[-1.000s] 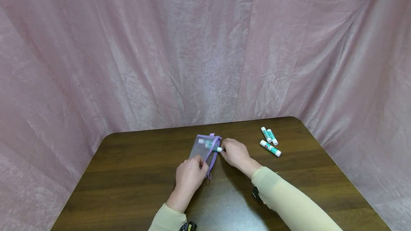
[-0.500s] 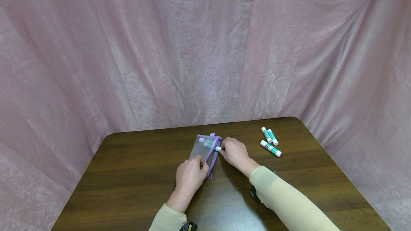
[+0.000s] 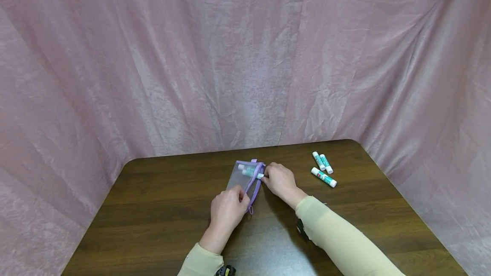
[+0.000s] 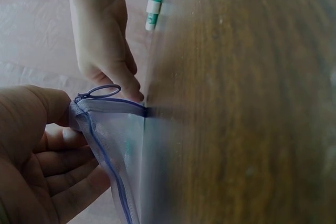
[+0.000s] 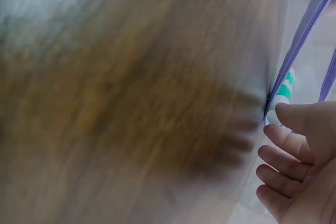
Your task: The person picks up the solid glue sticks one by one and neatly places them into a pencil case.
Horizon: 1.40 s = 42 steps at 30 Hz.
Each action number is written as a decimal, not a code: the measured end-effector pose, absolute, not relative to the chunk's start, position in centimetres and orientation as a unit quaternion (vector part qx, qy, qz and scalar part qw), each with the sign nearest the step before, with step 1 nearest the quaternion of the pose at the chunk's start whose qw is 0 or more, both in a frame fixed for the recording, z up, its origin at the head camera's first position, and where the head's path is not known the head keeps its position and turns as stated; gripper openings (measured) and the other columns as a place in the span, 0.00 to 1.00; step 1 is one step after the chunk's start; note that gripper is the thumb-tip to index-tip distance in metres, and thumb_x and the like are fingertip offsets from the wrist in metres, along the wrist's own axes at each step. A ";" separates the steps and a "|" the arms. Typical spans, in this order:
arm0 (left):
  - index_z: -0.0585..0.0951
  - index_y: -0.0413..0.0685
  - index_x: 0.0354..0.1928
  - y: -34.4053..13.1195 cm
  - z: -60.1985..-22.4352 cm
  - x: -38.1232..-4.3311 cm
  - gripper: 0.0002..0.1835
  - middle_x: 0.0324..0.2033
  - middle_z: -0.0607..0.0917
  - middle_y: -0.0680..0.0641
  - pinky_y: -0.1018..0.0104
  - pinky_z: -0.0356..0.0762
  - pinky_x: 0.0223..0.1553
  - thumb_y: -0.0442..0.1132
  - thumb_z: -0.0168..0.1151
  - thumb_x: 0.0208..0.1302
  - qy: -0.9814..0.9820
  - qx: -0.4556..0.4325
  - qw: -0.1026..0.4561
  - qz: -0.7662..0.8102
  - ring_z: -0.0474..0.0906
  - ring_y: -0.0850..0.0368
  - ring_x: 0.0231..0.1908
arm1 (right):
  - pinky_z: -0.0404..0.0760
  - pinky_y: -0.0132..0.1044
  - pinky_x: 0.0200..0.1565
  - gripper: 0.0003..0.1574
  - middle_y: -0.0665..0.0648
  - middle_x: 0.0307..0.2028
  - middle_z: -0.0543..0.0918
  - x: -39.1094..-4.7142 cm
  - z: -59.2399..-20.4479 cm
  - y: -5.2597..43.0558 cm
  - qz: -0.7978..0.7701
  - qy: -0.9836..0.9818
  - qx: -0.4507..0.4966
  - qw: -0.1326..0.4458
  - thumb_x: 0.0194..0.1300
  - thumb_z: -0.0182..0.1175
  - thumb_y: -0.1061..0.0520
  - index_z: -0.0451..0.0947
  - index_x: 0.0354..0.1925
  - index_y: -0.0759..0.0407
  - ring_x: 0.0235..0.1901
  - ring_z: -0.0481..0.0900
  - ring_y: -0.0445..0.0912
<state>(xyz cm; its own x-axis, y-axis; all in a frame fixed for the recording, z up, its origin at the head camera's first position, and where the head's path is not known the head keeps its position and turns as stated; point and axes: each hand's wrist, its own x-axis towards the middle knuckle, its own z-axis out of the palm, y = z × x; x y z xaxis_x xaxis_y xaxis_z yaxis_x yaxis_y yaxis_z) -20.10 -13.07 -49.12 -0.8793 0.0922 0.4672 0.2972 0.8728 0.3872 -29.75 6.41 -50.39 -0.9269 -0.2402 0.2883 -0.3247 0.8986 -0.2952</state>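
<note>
A see-through mesh zipper pouch (image 3: 235,179) with purple trim lies at the middle of the table, its mouth facing right. My left hand (image 3: 227,208) pinches the pouch near its zipper-pull corner between thumb and fingers; the left wrist view shows the purple pull ring (image 4: 105,92) beside the thumb. My right hand (image 3: 281,181) is at the mouth, thumb and index finger at the white end of a green and white glue stick (image 5: 283,94). Most of that stick sits inside the mesh. Another glue stick (image 3: 244,167) lies within the pouch, just beyond it.
To the right on the brown wooden table (image 3: 161,208) lie three more glue sticks: a thicker one (image 3: 324,177) in front, and two slimmer ones (image 3: 318,160) side by side behind it. A pink curtain (image 3: 245,63) hangs past the table's far edge.
The glue stick in my right hand has slid left, deeper into the pouch, and my right hand and forearm have shifted slightly left with it. My left hand keeps its grip on the pouch.
</note>
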 end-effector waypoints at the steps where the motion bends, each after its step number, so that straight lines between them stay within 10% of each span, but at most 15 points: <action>1: 0.75 0.56 0.23 -13.1 -49.1 -20.1 0.15 0.15 0.73 0.59 0.57 0.66 0.19 0.37 0.70 0.62 -0.942 -0.103 0.223 -0.231 0.67 0.58 0.15 | 0.84 0.52 0.43 0.16 0.53 0.41 0.87 -29.8 -50.4 6.4 0.170 -0.966 0.148 0.125 0.67 0.79 0.51 0.84 0.27 0.51 0.44 0.86 0.54; 42: 0.74 0.57 0.23 -13.0 -49.0 -20.1 0.15 0.15 0.73 0.57 0.55 0.67 0.20 0.37 0.70 0.63 -0.943 -0.098 0.216 -0.232 0.68 0.57 0.16 | 0.84 0.52 0.45 0.23 0.54 0.35 0.81 -30.8 -50.7 4.8 0.143 -0.978 0.110 0.108 0.70 0.75 0.46 0.76 0.25 0.51 0.43 0.85 0.55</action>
<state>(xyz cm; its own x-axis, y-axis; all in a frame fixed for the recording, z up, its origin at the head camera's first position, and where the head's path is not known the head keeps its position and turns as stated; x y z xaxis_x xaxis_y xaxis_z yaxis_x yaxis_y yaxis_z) -20.07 -13.04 -48.98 -0.8876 0.0848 0.4528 0.2850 0.8733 0.3950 -30.77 4.81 -50.70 -0.9528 -0.1838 0.2415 -0.2452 0.9352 -0.2555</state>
